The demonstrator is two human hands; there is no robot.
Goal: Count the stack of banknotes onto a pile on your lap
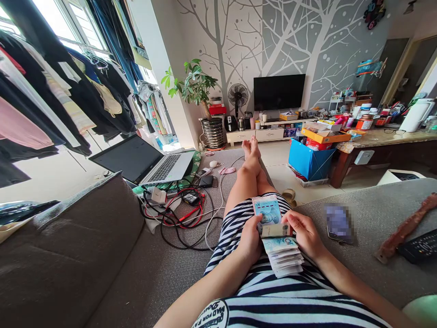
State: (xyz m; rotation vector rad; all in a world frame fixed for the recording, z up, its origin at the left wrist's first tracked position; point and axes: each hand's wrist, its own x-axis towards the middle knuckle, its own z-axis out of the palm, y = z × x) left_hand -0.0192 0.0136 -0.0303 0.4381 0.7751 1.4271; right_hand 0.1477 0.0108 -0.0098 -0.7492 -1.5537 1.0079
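Note:
My left hand point(251, 239) is closed on the left edge of some banknotes point(269, 210), its thumb on top. The uppermost is light blue, printed with a 10. A brownish, folded-looking strip point(271, 231) crosses their lower part, and I cannot tell if it is a banknote. My right hand point(307, 232) pinches the right side near this strip, thumb and forefinger together. Just below, between my wrists, a fanned stack of blue banknotes point(283, 257) rests on my striped clothing point(273, 296).
On the grey sofa point(119, 278) left of my legs are an open laptop point(160, 168) and tangled cables point(191, 205). A phone point(337, 223), a reddish-brown stick-like object point(406, 228) and a remote control point(421, 246) lie right. Beyond stand a blue box point(309, 159) and cluttered table point(385, 139).

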